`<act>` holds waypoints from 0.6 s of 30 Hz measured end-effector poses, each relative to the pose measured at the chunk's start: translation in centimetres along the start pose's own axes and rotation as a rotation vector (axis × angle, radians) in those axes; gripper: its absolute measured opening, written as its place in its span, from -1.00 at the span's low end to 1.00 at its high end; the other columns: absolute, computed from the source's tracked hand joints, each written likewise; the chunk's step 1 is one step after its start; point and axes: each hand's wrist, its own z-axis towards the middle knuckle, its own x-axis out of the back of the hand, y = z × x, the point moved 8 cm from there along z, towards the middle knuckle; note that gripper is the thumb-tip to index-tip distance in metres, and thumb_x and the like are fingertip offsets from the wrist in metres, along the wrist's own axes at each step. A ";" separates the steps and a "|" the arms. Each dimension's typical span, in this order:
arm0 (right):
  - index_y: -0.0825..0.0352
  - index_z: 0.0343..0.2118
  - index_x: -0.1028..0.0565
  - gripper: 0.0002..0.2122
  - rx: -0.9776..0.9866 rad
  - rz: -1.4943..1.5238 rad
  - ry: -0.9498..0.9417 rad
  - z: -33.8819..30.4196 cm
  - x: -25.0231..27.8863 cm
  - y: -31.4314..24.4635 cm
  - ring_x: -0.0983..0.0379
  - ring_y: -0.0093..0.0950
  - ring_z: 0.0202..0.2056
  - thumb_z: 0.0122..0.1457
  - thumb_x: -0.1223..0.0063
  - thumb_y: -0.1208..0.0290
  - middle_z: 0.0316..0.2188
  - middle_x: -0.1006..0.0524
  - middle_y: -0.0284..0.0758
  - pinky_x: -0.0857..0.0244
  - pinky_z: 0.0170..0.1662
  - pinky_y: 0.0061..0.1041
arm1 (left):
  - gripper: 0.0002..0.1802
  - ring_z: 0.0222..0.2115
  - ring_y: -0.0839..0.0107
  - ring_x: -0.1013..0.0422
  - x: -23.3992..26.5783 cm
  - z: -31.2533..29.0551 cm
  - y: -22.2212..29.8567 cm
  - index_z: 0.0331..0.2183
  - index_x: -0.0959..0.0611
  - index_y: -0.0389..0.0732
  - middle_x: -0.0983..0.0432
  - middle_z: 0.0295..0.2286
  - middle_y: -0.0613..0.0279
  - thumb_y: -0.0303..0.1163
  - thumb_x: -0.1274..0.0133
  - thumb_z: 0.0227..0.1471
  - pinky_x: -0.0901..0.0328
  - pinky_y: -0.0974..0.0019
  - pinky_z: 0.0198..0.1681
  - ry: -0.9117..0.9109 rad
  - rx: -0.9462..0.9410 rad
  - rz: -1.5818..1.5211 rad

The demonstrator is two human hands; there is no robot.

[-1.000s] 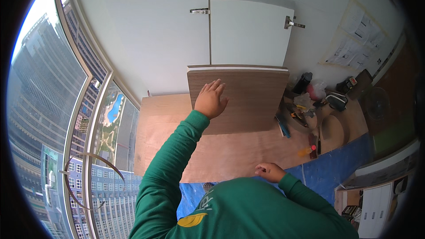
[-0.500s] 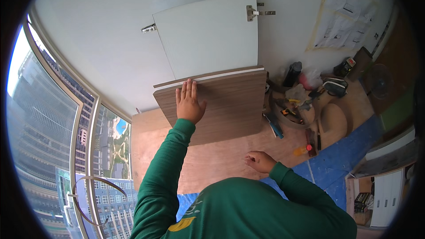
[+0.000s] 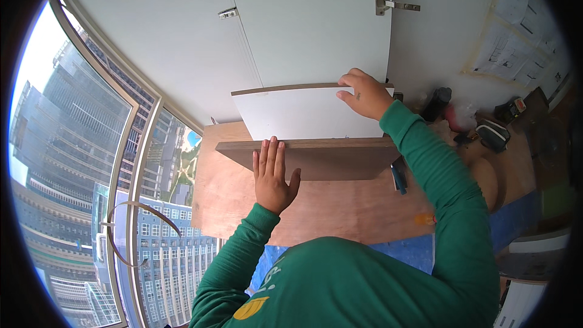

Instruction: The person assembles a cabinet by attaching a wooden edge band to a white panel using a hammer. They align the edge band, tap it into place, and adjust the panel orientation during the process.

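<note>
A: Plywood floor (image 3: 340, 212) below, window at frame left. Left hand (image 3: 273, 176) lies open and flat on the brown board (image 3: 316, 161), frame centre.

B: Right hand (image 3: 364, 94) curls over the white panel's (image 3: 310, 112) upper edge. Advice: press evenly, keep edges flush.

Matt wood-grain panel (image 3: 316, 161); smooth white door (image 3: 313, 30); metal hinge (image 3: 388, 4).
</note>
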 end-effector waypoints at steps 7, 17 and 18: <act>0.36 0.05 -0.50 -0.54 0.037 -0.506 -0.161 2.0 -5.9 0.0 -0.42 -0.20 0.03 0.21 -0.36 0.19 -0.03 -0.46 -0.19 -0.36 0.10 -0.17 | -0.20 0.43 -0.06 -0.11 2.2 -6.3 1.1 0.33 -0.42 -0.26 -0.30 0.36 -0.06 -0.31 -0.30 0.10 0.14 -0.27 0.48 0.070 0.040 -0.018; 0.32 -0.07 -0.49 -0.47 -0.086 -0.613 -0.105 3.7 -7.4 -0.8 -0.42 -0.19 0.05 0.12 -0.42 -0.01 -0.01 -0.43 -0.19 -0.33 0.09 -0.10 | -0.47 0.37 0.07 -0.26 3.1 -10.4 1.1 0.14 -0.65 -0.21 -0.48 0.26 0.08 -0.35 -0.26 0.14 0.09 -0.28 0.47 0.130 0.081 -0.061; 0.32 -0.07 -0.49 -0.47 -0.076 -0.623 -0.095 3.8 -7.4 -0.9 -0.43 -0.19 0.03 0.12 -0.43 0.00 -0.05 -0.45 -0.20 -0.33 0.09 -0.11 | -0.46 0.37 0.05 -0.25 3.2 -10.4 1.2 0.15 -0.64 -0.23 -0.47 0.27 0.06 -0.36 -0.27 0.13 0.10 -0.27 0.47 0.135 0.060 -0.072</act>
